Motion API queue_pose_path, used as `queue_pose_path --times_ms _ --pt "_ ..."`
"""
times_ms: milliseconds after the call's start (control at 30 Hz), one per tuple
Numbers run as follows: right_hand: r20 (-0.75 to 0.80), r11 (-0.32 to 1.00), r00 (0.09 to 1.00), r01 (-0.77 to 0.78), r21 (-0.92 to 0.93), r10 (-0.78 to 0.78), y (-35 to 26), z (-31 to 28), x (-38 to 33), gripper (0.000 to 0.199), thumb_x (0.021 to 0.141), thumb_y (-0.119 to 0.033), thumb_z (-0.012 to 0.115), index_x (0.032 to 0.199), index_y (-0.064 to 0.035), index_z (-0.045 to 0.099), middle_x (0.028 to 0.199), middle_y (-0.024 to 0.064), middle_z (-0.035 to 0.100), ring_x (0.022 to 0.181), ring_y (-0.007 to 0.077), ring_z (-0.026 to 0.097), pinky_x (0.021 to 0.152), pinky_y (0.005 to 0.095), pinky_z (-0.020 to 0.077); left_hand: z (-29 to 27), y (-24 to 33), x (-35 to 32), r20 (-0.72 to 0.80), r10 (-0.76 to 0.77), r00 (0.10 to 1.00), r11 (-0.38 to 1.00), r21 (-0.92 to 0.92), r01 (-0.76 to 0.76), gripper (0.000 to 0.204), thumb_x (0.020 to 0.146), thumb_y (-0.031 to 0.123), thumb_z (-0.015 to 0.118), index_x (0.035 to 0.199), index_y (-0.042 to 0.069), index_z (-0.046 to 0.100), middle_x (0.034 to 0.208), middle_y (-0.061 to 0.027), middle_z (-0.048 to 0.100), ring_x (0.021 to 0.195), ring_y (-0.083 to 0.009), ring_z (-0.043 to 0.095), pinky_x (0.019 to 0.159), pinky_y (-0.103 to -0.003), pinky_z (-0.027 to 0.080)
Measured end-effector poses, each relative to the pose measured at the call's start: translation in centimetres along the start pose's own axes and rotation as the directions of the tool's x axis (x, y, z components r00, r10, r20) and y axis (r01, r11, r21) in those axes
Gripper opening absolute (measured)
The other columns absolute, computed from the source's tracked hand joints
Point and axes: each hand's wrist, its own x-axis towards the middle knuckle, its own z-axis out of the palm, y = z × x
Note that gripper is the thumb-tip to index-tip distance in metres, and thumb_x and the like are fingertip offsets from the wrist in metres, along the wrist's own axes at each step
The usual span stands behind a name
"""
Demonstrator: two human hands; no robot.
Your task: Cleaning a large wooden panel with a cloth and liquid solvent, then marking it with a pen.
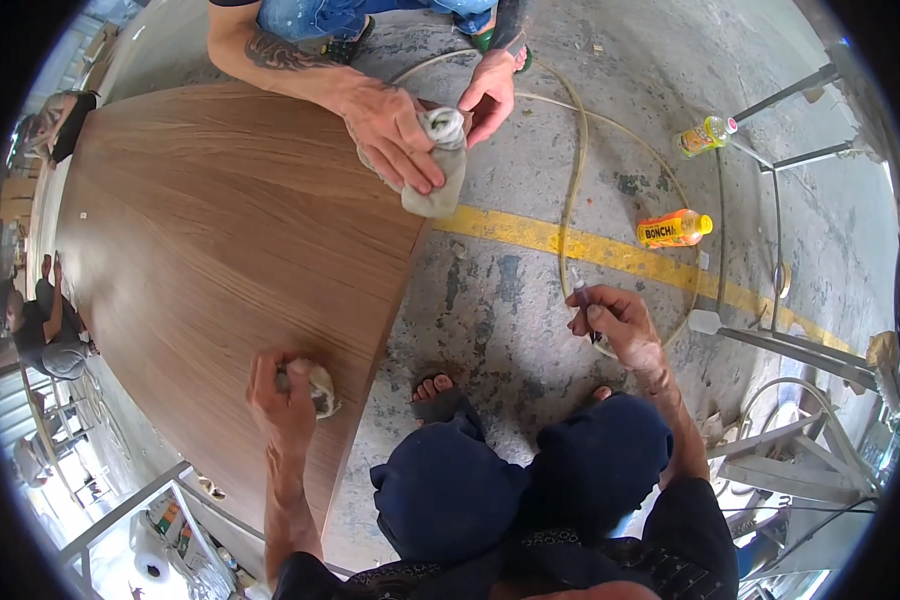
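A long wooden panel (220, 240) with brown grain lies to my left. On its near part, close to the right edge, my left hand (278, 400) is closed around a crumpled pale rag (323, 392) that touches the surface. My right hand (625, 328) is above the concrete floor beyond the panel's edge. Its fingers pinch a slim dark tube with a pale tip (578, 290), pointing away from me. Across the panel's far right corner, a co-worker's hand (395, 135) presses a grey-white cloth (436, 190); their other hand (492, 95) is at the corner.
A pale hose (578, 160) loops over the floor beside a yellow stripe (510, 228). An orange bottle (675, 229) lies there, and a clear bottle with yellow liquid (707, 136) is farther off. Metal frames (800, 355) stand at the right. Other people (50, 325) sit along the panel's left side.
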Motion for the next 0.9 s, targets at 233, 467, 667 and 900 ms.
queue_pose_path --times_ms 233,467,667,900 --pt "-0.022 0.980 0.992 0.126 0.152 -0.124 1.6 -0.9 1.0 0.028 0.093 -0.022 0.060 0.110 0.0005 0.062 0.082 0.0055 0.066 0.078 0.0119 0.061 0.072 0.0266 0.0464 -0.7 -0.7 -3.3 0.012 0.099 0.995 0.981 0.164 -0.100 0.028 0.081 0.009 0.064 0.107 0.000 0.059 0.098 -0.0150 0.060 0.091 -0.0268 0.060 0.079 -0.036 0.049" --pt "-0.023 0.976 0.996 0.087 0.201 -0.084 3.3 -0.3 0.7 0.028 0.092 -0.024 0.063 0.108 -0.0006 0.062 0.082 0.0065 0.067 0.079 0.0128 0.062 0.071 0.0264 0.0452 -1.5 -0.5 -4.5 -0.020 -0.228 0.973 0.969 -0.104 0.225 0.034 0.076 0.009 0.071 0.107 0.000 0.059 0.097 -0.0139 0.061 0.082 -0.0210 0.060 0.073 -0.032 0.050" --pt "-0.017 0.960 0.997 0.082 0.267 -0.080 4.6 0.0 0.4 0.029 0.091 -0.023 0.063 0.108 0.0000 0.062 0.082 0.0071 0.067 0.079 0.0136 0.062 0.071 0.0271 0.0452 -0.5 6.4 -4.5 0.123 -0.070 0.990 0.988 -0.129 0.086 0.039 0.069 0.003 0.073 0.106 0.000 0.061 0.100 -0.0105 0.063 0.085 -0.0192 0.060 0.077 -0.031 0.050" --pt "0.022 0.947 0.997 0.070 0.313 -0.081 5.1 0.4 0.0 0.026 0.091 -0.020 0.061 0.107 0.0009 0.061 0.083 0.0076 0.067 0.079 0.0141 0.061 0.073 0.0279 0.0464 4.3 7.6 -2.1 0.361 0.428 0.828 0.885 0.017 -0.465 0.035 0.067 0.006 0.078 0.100 0.003 0.064 0.102 -0.0118 0.061 0.091 -0.0327 0.060 0.078 -0.038 0.050"
